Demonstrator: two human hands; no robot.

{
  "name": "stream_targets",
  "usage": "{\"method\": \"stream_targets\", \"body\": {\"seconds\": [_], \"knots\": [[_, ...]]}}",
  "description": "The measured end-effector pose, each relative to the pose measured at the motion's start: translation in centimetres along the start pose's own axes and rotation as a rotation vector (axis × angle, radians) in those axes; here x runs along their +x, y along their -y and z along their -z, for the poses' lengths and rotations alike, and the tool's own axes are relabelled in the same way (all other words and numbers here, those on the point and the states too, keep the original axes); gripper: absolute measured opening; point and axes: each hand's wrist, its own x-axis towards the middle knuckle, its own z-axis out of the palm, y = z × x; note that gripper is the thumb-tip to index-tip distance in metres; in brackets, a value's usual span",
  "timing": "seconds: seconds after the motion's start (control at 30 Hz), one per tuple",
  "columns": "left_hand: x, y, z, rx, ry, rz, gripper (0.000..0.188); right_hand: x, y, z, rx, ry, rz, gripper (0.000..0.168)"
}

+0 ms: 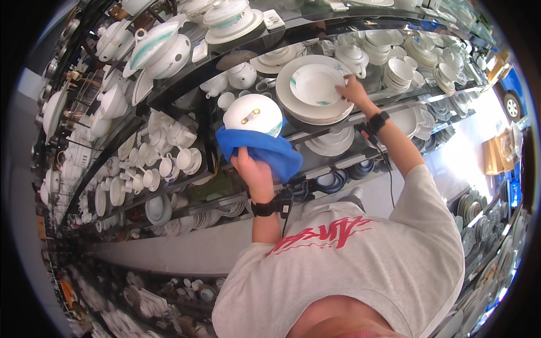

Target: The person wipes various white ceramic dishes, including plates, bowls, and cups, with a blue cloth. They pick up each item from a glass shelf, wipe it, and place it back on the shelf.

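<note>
My left hand (252, 171) holds a blue cloth (266, 148), bunched around the lower side of a round white porcelain lid (253, 110). The lid has a gold-trimmed handle and a touch of green near its edge. At the right, the fingers of my right hand (355, 91) are on the rim of a deep white plate (317, 85) with green decoration. Beneath that plate is a stack of larger white plates (291, 105) on the dark glass shelf. Whether the deep plate rests fully on the stack cannot be made out.
A white teapot (351, 57) stands close beyond my right hand. White teapots and small cups (225, 100) sit left of the plates. Lidded tureens (228, 19) occupy the shelf above; stacked bowls (399, 74) stand to the right. A cable (389, 173) hangs by my right arm.
</note>
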Motion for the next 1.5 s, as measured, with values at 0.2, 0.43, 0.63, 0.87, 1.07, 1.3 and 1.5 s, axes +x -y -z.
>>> {"method": "stream_targets", "body": {"seconds": [0.2, 0.43, 0.63, 0.87, 1.07, 1.3, 1.5], "knots": [[-0.4, 0.3, -0.2, -0.004, -0.029, -0.017, 0.030, 1.9, -1.3, -0.6, 0.120, -0.078, -0.039, 0.056], [-1.0, 0.4, -0.5, -0.023, 0.041, 0.047, 0.031, 2.4, -1.4, 0.2, -0.056, -0.073, 0.132, 0.050], [-1.0, 2.1, 0.2, -0.049, 0.081, 0.060, 0.033, -5.0, 8.1, 2.4, 0.008, -0.014, 0.701, 0.038], [-1.8, 3.3, -1.2, -0.045, 0.171, 0.120, 0.030, -11.7, 14.7, 1.2, 0.063, 0.339, 1.016, 0.026], [-1.9, 3.8, -1.4, -0.025, 0.212, 0.162, 0.027, -10.6, 13.5, -0.2, -0.013, 0.183, 1.056, 0.015], [-0.6, 3.5, 0.1, -0.061, 0.013, 0.159, 0.021, -1.9, 9.7, 1.5, -0.168, -0.004, 0.999, 0.016], [-0.8, 2.5, 0.4, -0.034, -0.007, 0.059, 0.022, 2.0, 7.4, 1.4, -0.306, 0.069, 0.894, 0.018]]}}
